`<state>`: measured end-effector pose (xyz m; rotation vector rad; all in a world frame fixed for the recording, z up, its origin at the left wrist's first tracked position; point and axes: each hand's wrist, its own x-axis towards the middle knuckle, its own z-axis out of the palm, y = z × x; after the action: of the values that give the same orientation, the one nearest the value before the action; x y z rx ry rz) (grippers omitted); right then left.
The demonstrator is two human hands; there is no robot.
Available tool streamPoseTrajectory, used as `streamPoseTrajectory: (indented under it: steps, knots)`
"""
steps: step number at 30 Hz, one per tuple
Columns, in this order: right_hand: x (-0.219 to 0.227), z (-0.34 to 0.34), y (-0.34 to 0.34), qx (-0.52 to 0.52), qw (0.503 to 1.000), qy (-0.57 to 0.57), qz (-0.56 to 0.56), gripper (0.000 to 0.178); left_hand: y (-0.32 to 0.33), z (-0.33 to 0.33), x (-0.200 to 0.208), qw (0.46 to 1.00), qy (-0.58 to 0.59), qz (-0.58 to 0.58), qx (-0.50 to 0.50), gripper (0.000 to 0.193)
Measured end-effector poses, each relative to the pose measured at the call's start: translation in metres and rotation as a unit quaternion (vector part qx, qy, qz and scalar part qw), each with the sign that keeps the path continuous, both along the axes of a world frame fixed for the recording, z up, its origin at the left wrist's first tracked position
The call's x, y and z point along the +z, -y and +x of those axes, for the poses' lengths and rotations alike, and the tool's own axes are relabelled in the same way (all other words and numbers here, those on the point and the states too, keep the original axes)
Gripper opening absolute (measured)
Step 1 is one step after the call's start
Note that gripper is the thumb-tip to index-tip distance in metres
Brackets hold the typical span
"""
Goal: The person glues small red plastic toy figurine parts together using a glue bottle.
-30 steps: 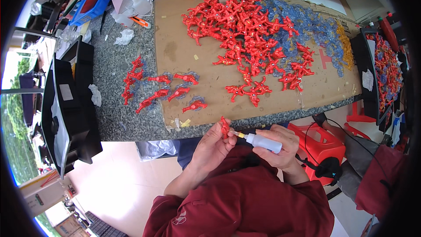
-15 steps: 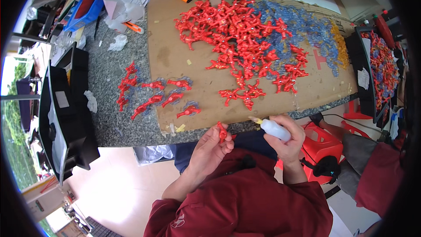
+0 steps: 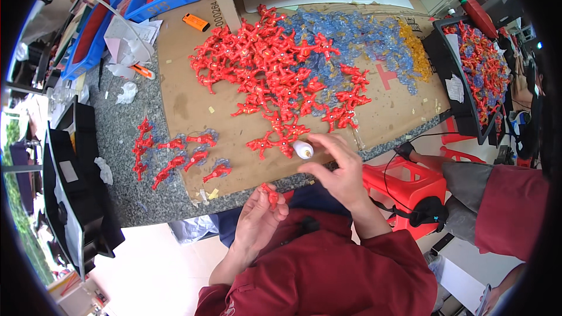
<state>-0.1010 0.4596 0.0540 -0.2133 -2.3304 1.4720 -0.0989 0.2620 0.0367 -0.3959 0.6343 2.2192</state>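
In the head view my left hand (image 3: 257, 219) pinches a small red plastic figure piece (image 3: 271, 197) at the table's front edge. Just right of it, my right hand (image 3: 344, 172) has thumb and fingers spread. Close to those fingertips is a white squeeze bottle (image 3: 302, 150), at the near edge of a heap of red figure pieces (image 3: 257, 58); whether a fingertip still touches it is hard to see. Left of my hands, several red pieces with clear bluish parts (image 3: 196, 158) lie in loose rows.
Behind the red heap spread clear blue parts (image 3: 374, 47) and yellow parts (image 3: 417, 52) on cardboard (image 3: 234, 169). A filled black bin (image 3: 448, 64) stands right, another black bin (image 3: 73, 181) left. An orange box cutter (image 3: 142, 71) lies far left. Another person sits at right near a red stool (image 3: 404, 184).
My right hand has brought the bottle forward and left to the red heap, and its fingers have opened. My left hand still holds the red piece. The whole view has shifted.
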Motion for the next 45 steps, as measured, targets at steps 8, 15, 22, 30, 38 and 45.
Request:
streamPoseTrajectory:
  steps: [8, 15, 22, 30, 38, 45]
  knots:
    - [-0.015, -0.051, -0.06, -0.107, 0.945, -0.08, 0.3, 0.021, -0.007, -0.004, 0.001, 1.0, -0.019, 0.012, -0.014, 0.021]
    - [0.018, -0.06, -0.084, 0.028, 0.94, -0.024, 0.338, 0.014, -0.008, -0.003, 0.002, 0.999, -0.033, 0.021, -0.026, 0.023]
    - [0.046, -0.004, -0.059, 0.031, 0.993, 0.038, 0.11, 0.011, -0.012, -0.004, 0.003, 0.996, -0.089, 0.029, -0.011, 0.025]
    - [0.026, 0.03, -0.002, 0.17, 0.975, 0.101, -0.097, 0.024, -0.016, -0.002, -0.002, 0.991, -0.097, 0.084, -0.038, 0.026]
    - [0.008, 0.03, -0.002, 0.27, 0.951, 0.046, -0.142, 0.034, -0.008, -0.001, -0.01, 0.987, -0.087, 0.129, -0.04, 0.024]
    - [-0.007, 0.037, 0.009, 0.217, 0.886, 0.051, -0.407, 0.028, -0.005, -0.002, -0.021, 0.958, -0.286, -0.022, 0.01, 0.017]
